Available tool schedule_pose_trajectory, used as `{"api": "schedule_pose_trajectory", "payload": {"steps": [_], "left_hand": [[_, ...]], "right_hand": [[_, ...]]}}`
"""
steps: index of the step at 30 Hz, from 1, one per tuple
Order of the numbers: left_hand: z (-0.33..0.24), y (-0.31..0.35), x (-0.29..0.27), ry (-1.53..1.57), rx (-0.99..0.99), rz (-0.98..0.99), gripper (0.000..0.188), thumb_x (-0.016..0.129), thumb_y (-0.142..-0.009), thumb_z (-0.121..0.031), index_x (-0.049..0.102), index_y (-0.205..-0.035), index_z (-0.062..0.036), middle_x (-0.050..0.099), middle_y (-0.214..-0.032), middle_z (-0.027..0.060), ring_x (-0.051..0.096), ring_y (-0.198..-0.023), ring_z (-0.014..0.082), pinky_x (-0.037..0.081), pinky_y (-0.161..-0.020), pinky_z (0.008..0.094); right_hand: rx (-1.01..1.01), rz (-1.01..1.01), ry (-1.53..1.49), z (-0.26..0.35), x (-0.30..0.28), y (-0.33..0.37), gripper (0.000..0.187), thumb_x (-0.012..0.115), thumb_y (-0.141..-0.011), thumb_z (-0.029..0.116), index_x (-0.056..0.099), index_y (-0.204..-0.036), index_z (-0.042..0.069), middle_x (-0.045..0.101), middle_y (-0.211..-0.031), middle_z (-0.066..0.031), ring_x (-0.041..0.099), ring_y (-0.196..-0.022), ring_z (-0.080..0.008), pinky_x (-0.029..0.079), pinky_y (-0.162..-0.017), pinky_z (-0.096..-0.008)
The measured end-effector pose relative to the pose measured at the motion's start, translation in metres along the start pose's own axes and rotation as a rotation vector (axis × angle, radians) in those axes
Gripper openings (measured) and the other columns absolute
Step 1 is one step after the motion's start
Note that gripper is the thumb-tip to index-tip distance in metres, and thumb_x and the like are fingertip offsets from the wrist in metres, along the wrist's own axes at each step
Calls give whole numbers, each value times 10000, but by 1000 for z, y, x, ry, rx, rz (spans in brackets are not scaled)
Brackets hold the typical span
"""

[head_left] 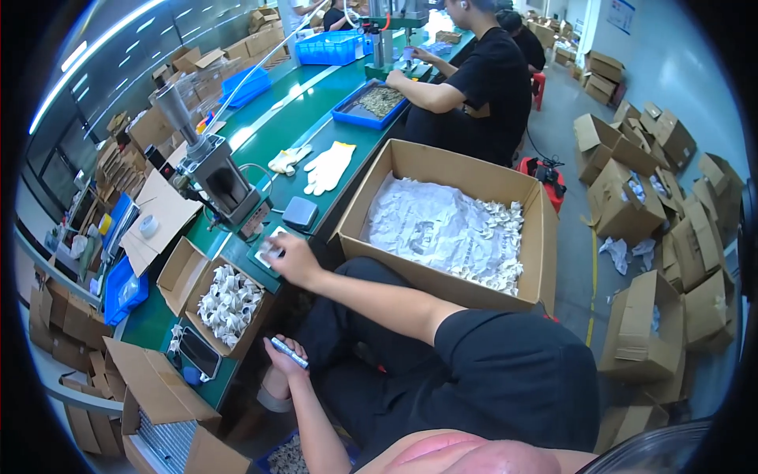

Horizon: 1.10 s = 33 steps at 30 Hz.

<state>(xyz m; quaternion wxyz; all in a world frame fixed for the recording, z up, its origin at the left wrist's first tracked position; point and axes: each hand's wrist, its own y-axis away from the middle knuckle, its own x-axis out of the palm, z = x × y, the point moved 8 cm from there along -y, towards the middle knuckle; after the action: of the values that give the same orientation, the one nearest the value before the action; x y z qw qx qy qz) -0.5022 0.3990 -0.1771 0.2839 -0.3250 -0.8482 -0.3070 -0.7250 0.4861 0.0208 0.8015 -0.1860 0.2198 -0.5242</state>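
My right hand [290,259] reaches under the bench press [225,186], over a small pale plate [272,251] on its base. Its fingers are bent together; whatever they hold is too small and covered to name. Lower down, beside the bench edge, my left hand [286,357] is closed around a slim light-blue and silvery stick [289,352]. Between the press and the bench edge stands an open carton [207,288] with a heap of small white plastic pieces [231,304]. A grey box-shaped unit [300,213] sits right of the press.
A large carton [450,284] with white pieces under a plastic sheet [430,225] stands to my right. White gloves [329,167] and a blue tray [359,120] lie farther along the green bench. A phone [197,351] rests near left. A co-worker [493,87] sits ahead at another press.
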Motion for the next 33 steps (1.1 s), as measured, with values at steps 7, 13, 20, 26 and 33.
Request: {"api": "schedule_pose_trajectory", "payload": {"steps": [7, 13, 20, 26, 33], "left_hand": [[36, 49, 43, -296, -63, 168, 535, 367, -1058, -575, 554, -924, -92, 499, -553, 50, 473, -369, 179, 400, -310, 294], [2, 75, 58, -290, 5, 336, 584, 408, -1042, -592, 550, -944, -34, 531, -549, 78, 502, -360, 174, 406, -313, 260], [13, 76, 102, -504, 105, 460, 678, 419, -1012, -645, 550, -932, 15, 552, -531, 96, 502, -349, 160, 397, -313, 244], [30, 99, 87, -193, -42, 287, 630, 402, -1028, -628, 568, -921, -30, 514, -517, 58, 458, -335, 152, 375, -304, 263], [124, 179, 26, -225, -483, -70, 570, 347, -1081, -523, 588, -902, -38, 544, -550, 55, 485, -357, 159, 388, -316, 286]], "right_hand": [[-346, 258, 114, 90, 54, -5, 403, 736, -863, 371, 733, -1124, 63, 688, -1152, -176, 644, -1081, -333, 462, -1010, -440], [-167, 938, -202, 87, 18, 80, 370, 744, -874, 322, 738, -1099, 28, 694, -1079, -166, 670, -950, -302, 518, -868, -411], [-34, 1072, -222, 50, -15, 123, 264, 797, -848, 192, 755, -1040, 15, 666, -961, -116, 659, -897, -226, 533, -777, -327], [-16, 388, -92, 36, -63, 1, 219, 854, -787, 172, 757, -905, 15, 714, -898, -53, 664, -807, -113, 544, -743, -290], [-101, 386, 341, -32, -7, -73, 352, 902, -700, 305, 775, -870, 23, 725, -849, -138, 706, -754, -274, 568, -725, -367]]}}
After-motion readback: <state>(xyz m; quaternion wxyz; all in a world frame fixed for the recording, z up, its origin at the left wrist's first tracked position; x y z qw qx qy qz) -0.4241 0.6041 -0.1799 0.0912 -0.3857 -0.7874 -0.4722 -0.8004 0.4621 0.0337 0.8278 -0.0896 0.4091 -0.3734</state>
